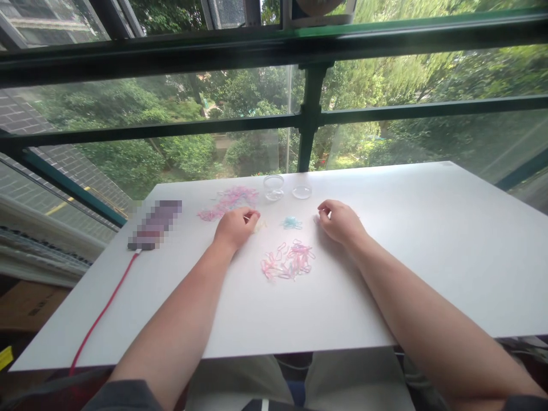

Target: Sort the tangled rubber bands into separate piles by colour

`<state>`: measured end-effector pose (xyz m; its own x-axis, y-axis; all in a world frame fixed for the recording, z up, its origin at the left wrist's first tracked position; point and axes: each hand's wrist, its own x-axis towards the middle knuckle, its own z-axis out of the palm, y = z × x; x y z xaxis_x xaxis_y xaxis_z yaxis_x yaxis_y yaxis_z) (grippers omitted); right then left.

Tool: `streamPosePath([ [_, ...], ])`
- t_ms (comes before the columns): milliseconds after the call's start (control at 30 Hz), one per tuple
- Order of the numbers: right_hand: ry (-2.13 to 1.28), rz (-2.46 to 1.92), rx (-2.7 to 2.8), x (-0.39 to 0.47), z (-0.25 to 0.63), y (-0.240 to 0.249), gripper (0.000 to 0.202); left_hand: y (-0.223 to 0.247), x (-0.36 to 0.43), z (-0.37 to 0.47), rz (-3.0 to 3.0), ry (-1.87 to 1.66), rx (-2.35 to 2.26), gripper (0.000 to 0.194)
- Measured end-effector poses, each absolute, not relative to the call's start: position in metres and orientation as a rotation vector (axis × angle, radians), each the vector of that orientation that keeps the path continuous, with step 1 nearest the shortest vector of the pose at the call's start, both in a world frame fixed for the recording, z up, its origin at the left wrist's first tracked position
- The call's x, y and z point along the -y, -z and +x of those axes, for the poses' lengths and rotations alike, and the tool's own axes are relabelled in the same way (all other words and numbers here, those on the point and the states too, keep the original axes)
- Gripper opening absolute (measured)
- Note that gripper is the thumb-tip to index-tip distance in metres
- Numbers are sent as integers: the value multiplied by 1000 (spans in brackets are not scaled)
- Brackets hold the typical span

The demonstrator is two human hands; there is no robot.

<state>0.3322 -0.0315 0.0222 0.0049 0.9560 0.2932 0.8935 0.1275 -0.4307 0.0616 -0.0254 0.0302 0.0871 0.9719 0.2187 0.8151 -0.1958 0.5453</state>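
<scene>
Table (449, 228): clear jar (274, 189) and clear lid (302, 192) near far edge, red cable (105, 310) at left. Blue clips (291, 222) lie between left hand (237, 226) and right hand (341, 222) — both extended forward, curled; whether either grasps anything cannot be told.

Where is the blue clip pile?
In the head view, the blue clip pile lies centrally between the left hand and right hand, beyond the nearer pink pile.

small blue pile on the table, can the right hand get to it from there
Likely yes: the right hand is just to the side of the small blue pile, and only white tabletop shows between them. Whether that hand holds something is hard to tell.
</scene>
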Motion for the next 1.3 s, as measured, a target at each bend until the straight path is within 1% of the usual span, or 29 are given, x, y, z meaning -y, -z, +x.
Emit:
streamPosePath([
  [167,-161,-1748,1847,32,338,-24,25,-28,23,56,2147,-772,-1742,33],
  [300,-152,-1757,1895,31,337,-21,21,-20,23,70,2299,-691,-1635,43],
  [333,-153,-1755,1907,31,337,-20,21,-18,22,73,2320,-676,-1619,41],
  [433,-155,-1736,1929,31,335,-19,20,-16,20,79,2290,-639,-1654,26],
  [500,-160,-1729,1935,32,335,-18,20,-16,18,77,2266,-632,-1688,22],
  [733,-163,-1730,1916,32,338,-20,20,-17,20,73,2276,-626,-1713,19],
  [867,-159,-1621,1917,37,339,-25,25,-21,22,72,2273,-747,-1720,24],
  [967,-284,-1524,2043,45,335,-30,28,-28,26,69,2282,-900,-1680,26],
  [1033,-396,-1458,2171,51,330,-33,28,-33,30,69,2331,-919,-1551,24],
  [1167,-562,-1392,2367,60,322,-37,28,-37,39,75,2406,-701,-1298,20],
  [1300,-630,-1442,2478,62,321,-40,26,-36,46,81,2444,-529,-1194,21],
])
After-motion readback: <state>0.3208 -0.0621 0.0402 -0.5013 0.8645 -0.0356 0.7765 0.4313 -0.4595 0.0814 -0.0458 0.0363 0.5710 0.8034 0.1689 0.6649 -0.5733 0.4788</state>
